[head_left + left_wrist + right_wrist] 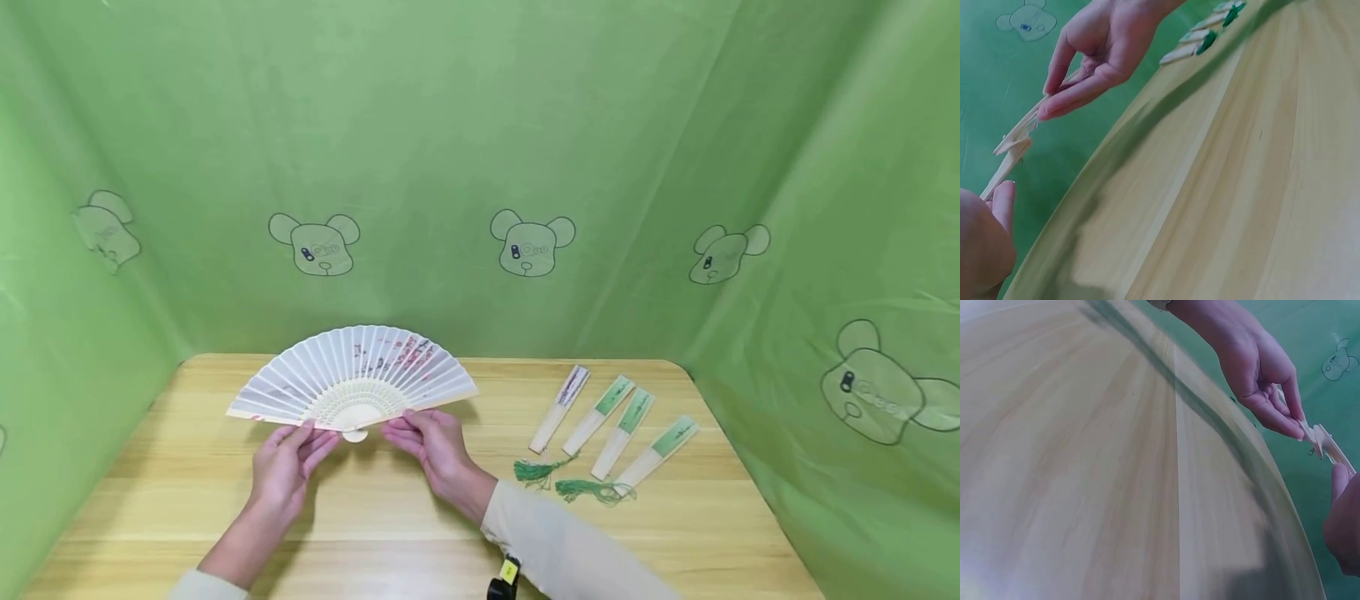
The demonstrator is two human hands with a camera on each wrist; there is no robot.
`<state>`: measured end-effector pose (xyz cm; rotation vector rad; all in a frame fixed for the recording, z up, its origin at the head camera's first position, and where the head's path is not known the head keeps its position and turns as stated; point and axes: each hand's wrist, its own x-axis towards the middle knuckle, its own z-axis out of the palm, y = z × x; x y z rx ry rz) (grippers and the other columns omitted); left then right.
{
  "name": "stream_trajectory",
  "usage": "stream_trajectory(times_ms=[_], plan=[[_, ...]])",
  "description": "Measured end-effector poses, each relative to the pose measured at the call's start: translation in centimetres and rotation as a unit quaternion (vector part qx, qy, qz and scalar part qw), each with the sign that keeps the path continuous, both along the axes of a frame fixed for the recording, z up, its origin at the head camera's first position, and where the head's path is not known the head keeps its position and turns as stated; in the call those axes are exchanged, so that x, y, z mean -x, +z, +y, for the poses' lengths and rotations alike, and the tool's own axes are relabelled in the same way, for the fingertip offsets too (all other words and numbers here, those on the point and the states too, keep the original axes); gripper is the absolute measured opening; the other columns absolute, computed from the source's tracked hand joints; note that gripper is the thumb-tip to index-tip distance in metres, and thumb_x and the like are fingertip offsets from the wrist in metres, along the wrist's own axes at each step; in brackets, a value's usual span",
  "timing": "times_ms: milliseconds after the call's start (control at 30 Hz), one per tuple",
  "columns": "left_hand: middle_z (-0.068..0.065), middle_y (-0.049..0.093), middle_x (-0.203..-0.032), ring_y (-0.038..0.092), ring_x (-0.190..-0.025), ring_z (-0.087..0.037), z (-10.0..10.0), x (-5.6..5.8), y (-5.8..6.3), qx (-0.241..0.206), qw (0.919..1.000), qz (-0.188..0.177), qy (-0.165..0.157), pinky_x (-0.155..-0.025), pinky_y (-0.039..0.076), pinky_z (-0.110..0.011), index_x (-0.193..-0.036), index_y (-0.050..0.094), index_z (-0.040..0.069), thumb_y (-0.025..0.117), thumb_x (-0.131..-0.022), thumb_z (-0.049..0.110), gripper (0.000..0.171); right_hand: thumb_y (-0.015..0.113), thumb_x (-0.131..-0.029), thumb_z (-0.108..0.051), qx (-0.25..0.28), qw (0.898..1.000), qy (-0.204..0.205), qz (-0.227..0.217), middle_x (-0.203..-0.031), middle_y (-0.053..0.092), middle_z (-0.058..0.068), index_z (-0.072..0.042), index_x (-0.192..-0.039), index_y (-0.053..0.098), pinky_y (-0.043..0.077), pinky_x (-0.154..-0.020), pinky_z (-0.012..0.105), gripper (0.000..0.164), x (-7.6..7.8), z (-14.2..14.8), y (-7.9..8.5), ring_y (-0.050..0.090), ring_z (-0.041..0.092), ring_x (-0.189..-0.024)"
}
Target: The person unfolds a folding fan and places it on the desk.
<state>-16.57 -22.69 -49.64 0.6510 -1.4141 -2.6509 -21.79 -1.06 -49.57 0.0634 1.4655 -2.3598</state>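
Observation:
A spread white folding fan (300,375) with pink and red blossoms fans out above the table's far half, its pivot end toward me. My left hand (281,471) pinches the fan's left outer rib between thumb and fingers. Right of the pivot, my right hand (438,454) pinches the other outer rib. In the left wrist view the fan ribs (1019,134) appear edge-on, running between both hands. The right wrist view also has the fan (1322,440) edge-on, with the left hand (1257,369) above it and the right hand (1344,528) below.
To the right on the wooden table (390,533) lie several folded fans: one purple-patterned fan (558,408) and green-patterned ones like this fan (656,454). Green tassels (585,490) trail from their lower ends. A green curtain (420,125) with bear-head prints encloses the table's back and sides.

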Motion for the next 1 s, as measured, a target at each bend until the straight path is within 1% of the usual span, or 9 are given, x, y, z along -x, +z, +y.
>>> stream_trajectory(times_ms=[33, 167, 300, 400, 533, 633, 733, 867, 1000], plan=[[-0.002, 0.073, -0.086, 0.076, -0.09, -0.015, -0.5, 0.0, 0.0, 0.0, 1.0, -0.003, -0.001, -0.1, 0.064, -0.031, -0.112, 0.052, 0.004, 0.049, -0.109, 0.01, 0.007, 0.058, -0.101, -0.003, 0.001, 1.0, 0.0, -0.001, -0.096, 0.075, 0.017, 0.015, -0.116, 0.06, 0.066, -0.096, 0.037, 0.023, 0.1, -0.3, 0.0, 0.079, 0.027, -0.096], [-0.003, 0.072, -0.089, 0.075, -0.092, -0.015, -2.5, -0.2, 0.2, 0.002, 0.9999, -0.011, -0.008, -0.1, 0.064, -0.03, -0.104, 0.06, 0.008, 0.047, -0.11, 0.012, 0.015, 0.06, -0.099, -0.002, 0.0, 1.0, 0.006, -0.009, -0.094, 0.076, 0.017, 0.014, -0.115, 0.063, 0.066, -0.095, 0.037, 0.023, 0.3, -1.5, -0.1, 0.079, 0.026, -0.093], [-0.002, 0.073, -0.09, 0.075, -0.093, -0.014, -4.4, -0.4, 0.3, 0.009, 0.9997, -0.013, -0.017, -0.101, 0.063, -0.029, -0.104, 0.063, 0.01, 0.049, -0.11, 0.013, 0.015, 0.062, -0.097, -0.002, -0.006, 1.0, 0.013, -0.014, -0.093, 0.078, 0.018, 0.014, -0.112, 0.066, 0.067, -0.092, 0.037, 0.022, 0.1, -2.7, -0.3, 0.08, 0.027, -0.09], [-0.002, 0.074, -0.09, 0.076, -0.093, -0.014, -5.8, -0.6, 0.3, 0.008, 0.9996, -0.017, -0.019, -0.1, 0.064, -0.029, -0.102, 0.065, 0.011, 0.051, -0.109, 0.012, 0.015, 0.064, -0.095, -0.001, -0.006, 1.0, 0.02, -0.016, -0.092, 0.078, 0.017, 0.013, -0.112, 0.068, 0.067, -0.09, 0.038, 0.022, 0.0, -3.6, -0.5, 0.08, 0.028, -0.089], [-0.002, 0.075, -0.09, 0.077, -0.092, -0.014, -7.3, -0.7, 0.1, 0.014, 0.9996, -0.016, -0.02, -0.098, 0.064, -0.028, -0.102, 0.063, 0.011, 0.051, -0.108, 0.011, 0.014, 0.065, -0.093, 0.0, -0.003, 1.0, 0.025, -0.015, -0.093, 0.079, 0.019, 0.012, -0.111, 0.068, 0.068, -0.09, 0.038, 0.021, -0.2, -4.8, -0.6, 0.08, 0.029, -0.09], [-0.002, 0.076, -0.09, 0.077, -0.091, -0.014, -8.1, -0.9, -0.1, 0.025, 0.9993, -0.009, -0.026, -0.096, 0.065, -0.028, -0.105, 0.06, 0.011, 0.052, -0.108, 0.011, 0.009, 0.066, -0.093, 0.001, -0.005, 1.0, 0.02, -0.016, -0.096, 0.078, 0.022, 0.011, -0.109, 0.068, 0.067, -0.09, 0.037, 0.02, -0.1, -5.4, -0.7, 0.08, 0.027, -0.089], [-0.001, 0.076, -0.091, 0.077, -0.092, -0.013, -8.5, -1.0, -0.2, 0.03, 0.9991, 0.0, -0.029, -0.096, 0.065, -0.028, -0.108, 0.058, 0.012, 0.054, -0.107, 0.01, 0.004, 0.066, -0.093, 0.0, -0.005, 1.0, 0.01, -0.025, -0.097, 0.076, 0.021, 0.011, -0.108, 0.068, 0.067, -0.091, 0.036, 0.018, 0.2, -5.7, -0.9, 0.079, 0.025, -0.088], [-0.001, 0.075, -0.093, 0.077, -0.093, -0.014, -8.9, -1.1, -0.1, 0.031, 0.9992, 0.004, -0.027, -0.097, 0.064, -0.028, -0.109, 0.057, 0.012, 0.055, -0.107, 0.011, 0.003, 0.065, -0.094, -0.002, -0.003, 0.999, 0.001, -0.033, -0.095, 0.075, 0.018, 0.01, -0.108, 0.066, 0.067, -0.093, 0.036, 0.018, 0.7, -5.9, -1.0, 0.078, 0.024, -0.089], [-0.001, 0.074, -0.093, 0.076, -0.093, -0.014, -9.5, -1.2, 0.0, 0.032, 0.9992, 0.002, -0.025, -0.098, 0.064, -0.029, -0.11, 0.057, 0.011, 0.055, -0.107, 0.011, 0.004, 0.064, -0.095, -0.003, -0.006, 0.999, -0.009, -0.032, -0.096, 0.075, 0.018, 0.009, -0.11, 0.066, 0.067, -0.093, 0.037, 0.019, 1.1, -6.0, -1.2, 0.079, 0.025, -0.089]])
